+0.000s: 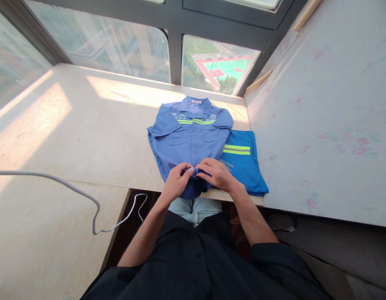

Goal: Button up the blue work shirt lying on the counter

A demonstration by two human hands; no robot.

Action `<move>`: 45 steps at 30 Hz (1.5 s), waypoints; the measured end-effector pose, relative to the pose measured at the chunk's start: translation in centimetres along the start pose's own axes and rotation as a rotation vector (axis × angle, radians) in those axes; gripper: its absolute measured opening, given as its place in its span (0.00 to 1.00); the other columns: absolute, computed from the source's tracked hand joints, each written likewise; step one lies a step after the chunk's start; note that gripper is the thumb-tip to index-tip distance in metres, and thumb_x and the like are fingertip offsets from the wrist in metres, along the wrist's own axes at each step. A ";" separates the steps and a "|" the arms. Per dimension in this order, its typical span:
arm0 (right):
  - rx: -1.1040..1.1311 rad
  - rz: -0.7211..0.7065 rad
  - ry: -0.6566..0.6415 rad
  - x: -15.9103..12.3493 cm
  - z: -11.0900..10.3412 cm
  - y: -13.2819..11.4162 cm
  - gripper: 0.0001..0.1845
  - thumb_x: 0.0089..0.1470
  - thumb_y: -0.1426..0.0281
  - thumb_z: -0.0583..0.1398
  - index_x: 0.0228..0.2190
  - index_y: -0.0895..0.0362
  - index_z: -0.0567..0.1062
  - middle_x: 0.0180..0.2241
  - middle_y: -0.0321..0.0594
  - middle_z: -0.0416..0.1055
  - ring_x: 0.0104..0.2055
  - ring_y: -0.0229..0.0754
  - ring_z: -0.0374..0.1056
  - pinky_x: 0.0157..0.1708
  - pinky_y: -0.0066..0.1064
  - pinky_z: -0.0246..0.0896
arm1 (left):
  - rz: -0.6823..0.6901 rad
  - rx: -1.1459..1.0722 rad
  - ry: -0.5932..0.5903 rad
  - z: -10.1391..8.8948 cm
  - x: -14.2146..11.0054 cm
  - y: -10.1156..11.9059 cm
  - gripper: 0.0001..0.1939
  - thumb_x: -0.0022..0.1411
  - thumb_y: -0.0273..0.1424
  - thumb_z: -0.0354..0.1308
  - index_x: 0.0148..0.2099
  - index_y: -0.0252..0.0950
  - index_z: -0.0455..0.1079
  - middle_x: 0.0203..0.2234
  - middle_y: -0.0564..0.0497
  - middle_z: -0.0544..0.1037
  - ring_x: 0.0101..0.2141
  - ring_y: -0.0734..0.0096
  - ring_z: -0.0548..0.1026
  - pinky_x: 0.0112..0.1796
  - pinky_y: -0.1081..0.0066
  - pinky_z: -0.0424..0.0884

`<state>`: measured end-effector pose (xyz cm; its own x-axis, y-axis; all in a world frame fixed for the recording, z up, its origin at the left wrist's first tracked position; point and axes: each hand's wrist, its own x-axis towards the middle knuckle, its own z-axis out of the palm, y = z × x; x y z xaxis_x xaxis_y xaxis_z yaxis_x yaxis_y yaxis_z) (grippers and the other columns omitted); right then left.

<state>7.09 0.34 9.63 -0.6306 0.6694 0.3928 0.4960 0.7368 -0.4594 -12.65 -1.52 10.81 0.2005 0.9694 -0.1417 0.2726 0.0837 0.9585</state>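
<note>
A blue short-sleeved work shirt (177, 152) with yellow-green stripes lies front up on the light tabletop, its collar toward the window. At its lower front, my left hand (178, 180) pinches the cloth of the button placket from the left. My right hand (218, 173) grips the same spot from the right, fingertips almost meeting the left ones. The lower hem is bunched and hangs toward the table's front edge. Whatever button lies between the fingertips is hidden. Further up, buttons show along the placket. A folded brighter blue garment (243, 166) with a yellow-green stripe lies partly under the shirt's right side.
The tabletop (111, 137) runs to a window (176, 54) at the back. A flower-patterned wall (321, 125) closes off the right. A grey-white cable (83, 193) loops above the left table part, past a dark gap at the front edge.
</note>
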 end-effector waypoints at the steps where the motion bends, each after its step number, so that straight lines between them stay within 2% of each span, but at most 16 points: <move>1: -0.012 -0.007 -0.018 0.0 -0.1 0.1 0.12 0.65 0.64 0.55 0.43 0.57 0.74 0.36 0.45 0.71 0.38 0.44 0.67 0.39 0.34 0.63 | -0.005 -0.012 -0.003 0.1 0.0 0.0 0.14 0.60 0.40 0.53 0.34 0.35 0.71 0.27 0.52 0.74 0.29 0.71 0.69 0.35 0.71 0.66; 6: -0.110 -0.026 -0.087 0.1 -0.3 0.4 0.12 0.66 0.64 0.54 0.40 0.57 0.74 0.36 0.45 0.71 0.38 0.44 0.65 0.38 0.34 0.61 | -0.031 -0.074 -0.016 0.2 0.2 -0.4 0.14 0.59 0.41 0.54 0.33 0.34 0.71 0.25 0.53 0.72 0.27 0.73 0.68 0.33 0.72 0.66; 11: -0.188 -0.061 -0.091 0.1 -0.1 0.3 0.11 0.66 0.69 0.52 0.39 0.59 0.73 0.35 0.46 0.71 0.37 0.44 0.64 0.36 0.34 0.58 | -0.063 -0.118 -0.026 0.3 0.3 -0.8 0.15 0.58 0.41 0.55 0.33 0.34 0.71 0.24 0.54 0.71 0.26 0.74 0.66 0.31 0.73 0.65; 19: -0.054 0.013 -0.007 -0.3 0.4 0.2 0.09 0.63 0.71 0.54 0.41 0.58 0.74 0.35 0.44 0.72 0.37 0.43 0.65 0.37 0.34 0.59 | -0.060 -0.230 -0.034 0.4 0.4 -1.4 0.14 0.57 0.40 0.58 0.33 0.32 0.71 0.24 0.53 0.71 0.26 0.76 0.67 0.29 0.74 0.64; 22: 0.044 0.050 0.004 -0.4 0.6 0.1 0.08 0.62 0.71 0.55 0.39 0.57 0.74 0.35 0.43 0.72 0.36 0.42 0.66 0.37 0.34 0.60 | -0.069 -0.203 -0.016 0.4 -0.1 -1.5 0.14 0.59 0.40 0.58 0.37 0.33 0.70 0.23 0.54 0.71 0.24 0.76 0.67 0.27 0.75 0.64; 24: 0.112 0.072 0.006 -0.4 0.6 -0.1 0.07 0.61 0.71 0.56 0.38 0.57 0.73 0.35 0.43 0.72 0.37 0.42 0.66 0.37 0.33 0.62 | -0.022 -0.113 0.006 0.3 -0.5 -1.3 0.14 0.62 0.40 0.56 0.43 0.34 0.70 0.24 0.54 0.73 0.26 0.74 0.70 0.30 0.73 0.66; 27: 0.205 0.116 -0.010 -0.3 0.3 -0.3 0.06 0.60 0.72 0.56 0.38 0.57 0.73 0.35 0.43 0.71 0.38 0.43 0.66 0.39 0.34 0.63 | 0.132 0.030 -0.017 0.0 -1.1 -0.8 0.15 0.66 0.39 0.54 0.49 0.37 0.73 0.38 0.49 0.79 0.40 0.68 0.75 0.45 0.68 0.69; 29: 0.244 0.142 -0.022 -0.2 0.0 -0.4 0.07 0.59 0.73 0.55 0.38 0.57 0.73 0.35 0.43 0.70 0.38 0.42 0.66 0.39 0.34 0.63 | 0.195 0.085 -0.038 -0.1 -1.2 -0.5 0.15 0.65 0.39 0.55 0.49 0.38 0.74 0.43 0.48 0.79 0.44 0.66 0.75 0.49 0.66 0.68; 35: 0.329 0.164 0.008 0.0 -0.1 -0.7 0.07 0.57 0.73 0.56 0.37 0.58 0.74 0.33 0.41 0.70 0.36 0.41 0.65 0.37 0.33 0.63 | 0.346 0.186 -0.006 -0.3 -1.2 -0.7 0.14 0.62 0.37 0.60 0.48 0.37 0.75 0.42 0.47 0.80 0.44 0.65 0.76 0.48 0.67 0.70; 40: 0.417 0.220 0.092 -0.1 0.4 -0.9 0.06 0.58 0.71 0.59 0.34 0.58 0.77 0.29 0.39 0.71 0.32 0.39 0.67 0.34 0.31 0.62 | 0.307 0.301 -0.030 -0.5 -1.3 -1.0 0.14 0.64 0.37 0.57 0.48 0.38 0.75 0.40 0.47 0.81 0.40 0.65 0.78 0.45 0.67 0.72; 45: 0.496 0.264 0.036 -0.3 -0.1 -0.7 0.11 0.60 0.66 0.59 0.39 0.59 0.79 0.35 0.42 0.76 0.37 0.40 0.71 0.38 0.30 0.66 | 0.326 0.289 -0.019 -0.7 -1.2 -1.0 0.14 0.64 0.37 0.57 0.48 0.38 0.76 0.41 0.46 0.81 0.42 0.63 0.79 0.46 0.65 0.72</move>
<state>7.00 -0.36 9.84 -0.4980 0.8343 0.2367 0.2884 0.4167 -0.8621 -13.77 -2.60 10.22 0.3361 0.9298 0.1503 0.4437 -0.2970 0.8455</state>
